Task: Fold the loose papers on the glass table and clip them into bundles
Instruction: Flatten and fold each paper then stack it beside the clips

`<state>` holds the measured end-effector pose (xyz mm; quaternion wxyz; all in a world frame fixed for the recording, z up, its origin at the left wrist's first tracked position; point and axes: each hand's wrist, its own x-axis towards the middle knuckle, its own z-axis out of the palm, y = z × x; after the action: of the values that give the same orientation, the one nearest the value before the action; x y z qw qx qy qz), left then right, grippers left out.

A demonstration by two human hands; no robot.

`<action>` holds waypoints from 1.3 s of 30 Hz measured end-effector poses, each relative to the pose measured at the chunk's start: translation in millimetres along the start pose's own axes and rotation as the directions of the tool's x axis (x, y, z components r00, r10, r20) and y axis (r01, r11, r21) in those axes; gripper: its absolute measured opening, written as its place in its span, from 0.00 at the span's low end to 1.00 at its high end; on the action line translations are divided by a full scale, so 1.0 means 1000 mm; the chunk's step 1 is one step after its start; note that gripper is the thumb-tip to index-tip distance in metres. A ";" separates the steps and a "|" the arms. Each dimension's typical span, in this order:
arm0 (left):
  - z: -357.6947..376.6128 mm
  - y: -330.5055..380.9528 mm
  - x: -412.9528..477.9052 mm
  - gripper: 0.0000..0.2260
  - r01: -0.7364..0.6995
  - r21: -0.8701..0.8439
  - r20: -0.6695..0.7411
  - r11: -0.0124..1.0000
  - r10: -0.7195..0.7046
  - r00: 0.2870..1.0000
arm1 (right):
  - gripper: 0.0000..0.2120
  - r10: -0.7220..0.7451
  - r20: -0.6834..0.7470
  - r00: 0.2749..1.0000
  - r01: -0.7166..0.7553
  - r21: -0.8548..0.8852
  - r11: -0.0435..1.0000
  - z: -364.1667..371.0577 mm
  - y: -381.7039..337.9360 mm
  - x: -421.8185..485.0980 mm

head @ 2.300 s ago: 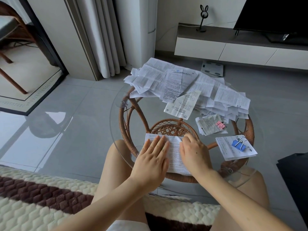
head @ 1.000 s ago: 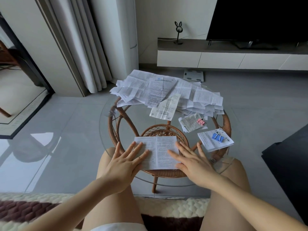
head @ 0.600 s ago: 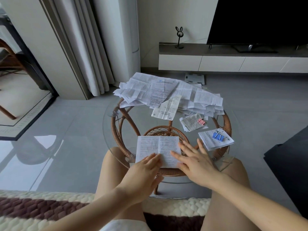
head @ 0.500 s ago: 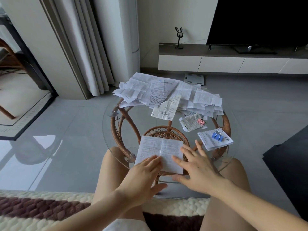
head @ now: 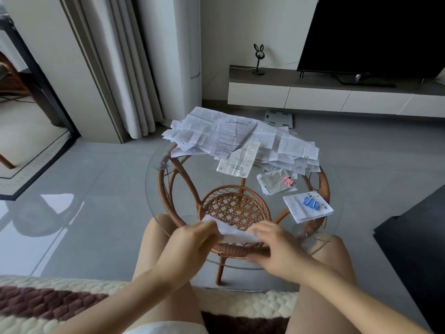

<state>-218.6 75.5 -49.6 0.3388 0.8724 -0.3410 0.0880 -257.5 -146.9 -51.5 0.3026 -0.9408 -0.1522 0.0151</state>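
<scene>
Left side of the glass tabletop: bare, and the rattan frame beneath shows through it. At the near edge, the left hand has its fingers curled over the left end of a white folded sheet. The right hand grips the opposite end in the same way. The sheet is blurred, so it cannot be told whether it rests on the glass or is raised just above it. Holding it at both ends, close to the body, is judged to serve folding it over or squaring it where control is best. The loose papers lie heaped across the far half of the tabletop, well apart from the hands, with one long slip hanging off the near side of the heap. This is judged to be stock awaiting its turn, with the near half left as working space. To the right sit two finished bundles, one under a pink clip and one under a blue clip. They are apparently set aside there so that done work stays separate from the heap. No spare clip is visible near the hands. The task is judged to be at an early stage, with most papers unfolded.
</scene>
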 end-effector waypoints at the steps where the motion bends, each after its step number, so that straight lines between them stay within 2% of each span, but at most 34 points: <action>1: -0.010 0.006 0.009 0.09 0.090 -0.086 -0.078 0.992 -0.097 0.992 | 0.10 0.107 -0.059 0.993 -0.098 0.137 0.986 -0.009 -0.005 0.006; 2: -0.016 0.011 0.017 0.10 0.183 -0.190 -0.118 0.965 -0.207 0.971 | 0.06 0.235 -0.085 0.968 -0.199 0.301 0.932 -0.019 -0.009 0.008; 3: -0.019 0.013 0.026 0.11 0.275 -0.307 -0.119 0.911 -0.323 0.939 | 0.04 0.339 -0.086 0.937 -0.257 0.488 0.834 -0.029 -0.013 0.015; 5: -0.020 0.014 0.041 0.13 0.461 -0.527 -0.007 0.714 -0.546 0.838 | 0.05 0.486 -0.075 0.871 -0.268 0.756 0.597 -0.044 -0.014 0.026; 6: -0.018 0.012 0.048 0.13 0.531 -0.606 0.065 0.591 -0.629 0.775 | 0.07 0.519 -0.096 0.849 -0.254 0.787 0.562 -0.050 -0.014 0.032; 7: -0.014 0.011 0.052 0.13 0.592 -0.661 0.143 0.461 -0.698 0.702 | 0.10 0.535 -0.162 0.829 -0.259 0.737 0.624 -0.050 -0.013 0.035; 8: -0.010 0.009 0.057 0.12 0.635 -0.699 0.213 0.330 -0.751 0.625 | 0.15 0.495 -0.283 0.821 -0.261 0.586 0.767 -0.050 -0.011 0.037; 9: -0.007 0.008 0.060 0.11 0.660 -0.723 0.282 0.204 -0.785 0.551 | 0.20 0.370 -0.395 0.841 -0.222 0.372 0.901 -0.048 -0.011 0.035; 10: -0.004 0.007 0.064 0.10 0.676 -0.731 0.349 0.091 -0.802 0.485 | 0.27 0.191 -0.433 0.881 -0.125 0.178 0.976 -0.044 -0.009 0.033; 11: -0.002 0.006 0.066 0.09 0.687 -0.726 0.405 0.004 -0.805 0.433 | 0.33 0.027 -0.387 0.922 -0.017 0.031 0.999 -0.039 -0.006 0.031; 13: -0.001 0.002 0.072 0.05 0.703 -0.703 0.502 -0.110 -0.777 0.380 | 0.44 -0.182 -0.211 0.960 0.143 -0.188 0.972 -0.029 0.006 0.028; 15: -0.001 -0.004 0.076 0.06 0.711 -0.681 0.574 -0.175 -0.731 0.369 | 0.44 -0.311 -0.118 0.943 0.253 -0.354 0.900 -0.022 0.018 0.030; 16: 0.000 -0.008 0.077 0.07 0.718 -0.674 0.583 -0.177 -0.724 0.368 | 0.41 -0.339 -0.128 0.932 0.273 -0.368 0.889 -0.020 0.023 0.032; 18: 0.000 -0.009 0.076 0.07 0.730 -0.667 0.579 -0.150 -0.721 0.381 | 0.35 -0.329 -0.181 0.927 0.260 -0.322 0.910 -0.017 0.030 0.033; 20: 0.000 -0.009 0.069 0.04 0.750 -0.661 0.536 -0.036 -0.722 0.438 | 0.35 -0.305 -0.219 0.927 0.239 -0.282 0.929 -0.011 0.035 0.031; 21: 0.000 -0.009 0.063 0.04 0.757 -0.645 0.462 0.104 -0.735 0.496 | 0.35 -0.301 -0.225 0.927 0.240 -0.260 0.935 -0.006 0.038 0.029; 22: 0.001 -0.013 0.054 0.04 0.741 -0.573 0.324 0.350 -0.734 0.597 | 0.34 -0.300 -0.221 0.928 0.246 -0.240 0.939 -0.001 0.040 0.026; 23: 0.001 -0.017 0.045 0.05 0.649 -0.381 0.134 0.658 -0.655 0.743 | 0.33 -0.304 -0.214 0.928 0.255 -0.228 0.940 0.004 0.044 0.023; 24: 0.000 -0.024 0.038 0.09 0.452 -0.089 -0.013 0.888 -0.455 0.891 | 0.32 -0.296 -0.208 0.932 0.253 -0.208 0.945 0.009 0.047 0.020; 25: 0.002 -0.033 0.031 0.16 0.207 0.143 -0.027 0.968 -0.205 0.978 | 0.32 -0.275 -0.206 0.939 0.241 -0.177 0.954 0.014 0.052 0.017; 26: 0.004 -0.040 0.026 0.21 -0.003 0.240 0.069 0.971 -0.014 0.998 | 0.33 -0.238 -0.206 0.949 0.214 -0.133 0.968 0.017 0.055 0.014; 27: 0.007 -0.044 0.022 0.22 -0.130 0.247 0.163 0.960 0.091 0.982 | 0.33 -0.202 -0.211 0.956 0.187 -0.091 0.978 0.019 0.058 0.011; 29: 0.010 -0.046 0.017 0.14 -0.179 0.170 0.270 0.969 0.129 0.954 | 0.32 -0.145 -0.216 0.966 0.138 -0.046 0.989 0.019 0.059 0.010; 31: 0.016 -0.044 0.016 0.11 -0.157 0.124 0.264 0.980 0.120 0.957 | 0.26 -0.124 -0.244 0.962 0.116 -0.046 0.992 0.017 0.055 0.012; 34: 0.034 -0.044 0.013 0.10 -0.085 0.092 0.086 0.992 0.077 0.993 | 0.06 -0.062 -0.348 0.935 0.052 -0.037 0.998 0.016 0.047 0.018; 36: 0.043 -0.045 0.013 0.15 0.068 0.056 -0.074 0.996 -0.064 0.995 | 0.03 0.041 -0.401 0.915 -0.050 -0.012 0.999 0.017 0.046 0.024; 39: 0.051 -0.046 0.015 0.19 0.272 0.026 -0.214 0.962 -0.261 0.941 | 0.08 0.154 -0.466 0.871 -0.182 -0.017 0.983 0.022 0.044 0.034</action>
<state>-181.0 58.9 -106.4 0.3575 0.9054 -0.1799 0.1415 -216.0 -158.1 -92.8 0.2992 -0.9355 0.0061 -0.1879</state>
